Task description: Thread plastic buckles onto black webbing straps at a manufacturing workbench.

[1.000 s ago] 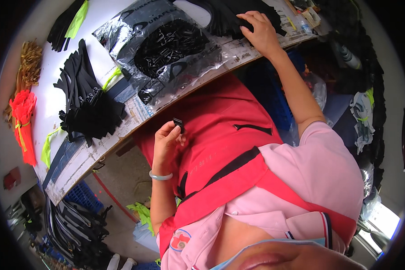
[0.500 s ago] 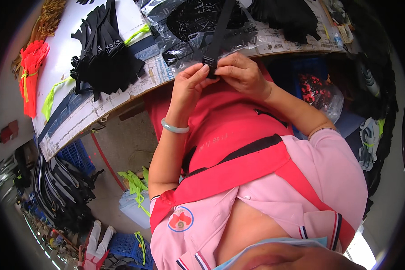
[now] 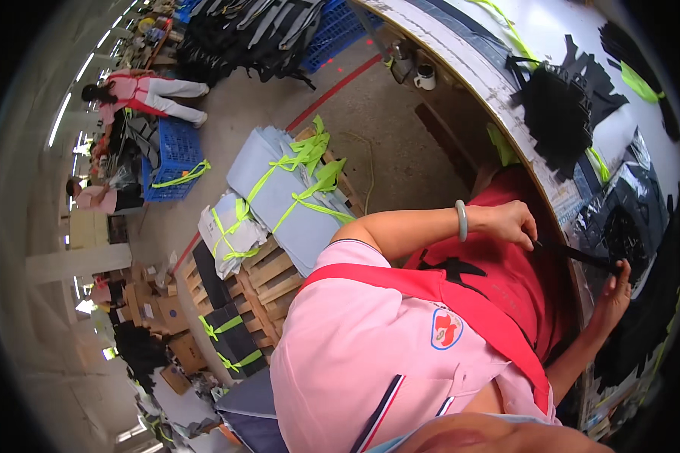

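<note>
A black webbing strap (image 3: 579, 255) is stretched between my two hands, close to the table's edge. My left hand (image 3: 512, 225), below a pale bangle, has its fingers closed on one end of the strap. The black buckle seen earlier is hidden or too small to make out here. Farther along, my right hand (image 3: 614, 296) pinches the strap between thumb and fingers. Beyond the strap, a clear plastic bag (image 3: 619, 219) with black parts lies on the table. A bundle of black straps (image 3: 557, 109) tied with yellow-green ribbon rests on the tabletop.
The white worktable (image 3: 499, 94) curves along my right side. Tied grey-blue sheets (image 3: 261, 170) lie on a wooden pallet (image 3: 268, 279). A blue crate (image 3: 172, 155) stands near a person in pink and white (image 3: 140, 94). Dark straps (image 3: 242, 38) hang at the back. A mug (image 3: 425, 77) sits under the table.
My view has swung left, showing the floor and pallet. My hands have moved apart; they were together at the buckle, and now the strap is drawn out between them.
</note>
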The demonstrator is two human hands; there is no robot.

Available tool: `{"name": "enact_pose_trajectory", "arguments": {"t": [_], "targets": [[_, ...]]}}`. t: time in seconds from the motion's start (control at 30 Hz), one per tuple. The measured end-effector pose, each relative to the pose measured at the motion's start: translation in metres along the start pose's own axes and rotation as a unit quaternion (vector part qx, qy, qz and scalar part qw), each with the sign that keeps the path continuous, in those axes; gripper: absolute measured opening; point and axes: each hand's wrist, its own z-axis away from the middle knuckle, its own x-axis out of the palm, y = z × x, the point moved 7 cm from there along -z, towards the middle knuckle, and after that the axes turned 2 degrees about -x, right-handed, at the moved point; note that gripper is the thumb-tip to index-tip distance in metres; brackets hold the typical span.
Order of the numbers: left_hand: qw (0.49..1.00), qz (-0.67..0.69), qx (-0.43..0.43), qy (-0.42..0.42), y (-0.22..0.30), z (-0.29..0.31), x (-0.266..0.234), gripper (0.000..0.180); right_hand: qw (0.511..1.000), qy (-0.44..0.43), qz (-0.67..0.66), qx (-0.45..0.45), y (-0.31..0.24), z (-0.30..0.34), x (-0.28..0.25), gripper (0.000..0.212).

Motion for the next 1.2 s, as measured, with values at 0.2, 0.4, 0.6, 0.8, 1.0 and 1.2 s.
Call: {"name": "enact_pose_trajectory", "arguments": {"t": [0.2,0.4,0.6,0.8,1.0,1.2], "targets": [[0.990,-0.091,0.007,0.104,-0.039,0.038,-0.048,0.023,0.993,0.017,-0.116,-0.016,-0.061,-0.087,-0.039,0.035],[0.917,-0.114,0.164,0.345,-0.004,0.055,-0.086,0.020,0.983,-0.175,0.047,0.043,-0.039,-0.043,0.115,0.020],[0.933,0.189,0.092,0.291,0.020,0.045,-0.066,0.020,0.916,-0.365,0.125,0.106,-0.003,0.057,0.244,0.015],[0.927,0.201,0.124,0.291,0.020,0.040,-0.059,0.016,0.941,-0.275,0.098,0.171,-0.001,0.054,0.243,0.015],[0.921,0.215,0.114,0.303,0.020,0.041,-0.051,0.017,0.933,-0.291,0.009,0.213,0.013,0.062,0.243,0.018],[0.934,0.181,0.095,0.294,0.016,0.029,-0.041,0.015,0.959,-0.197,-0.050,0.199,0.023,0.062,0.225,0.019]]}}
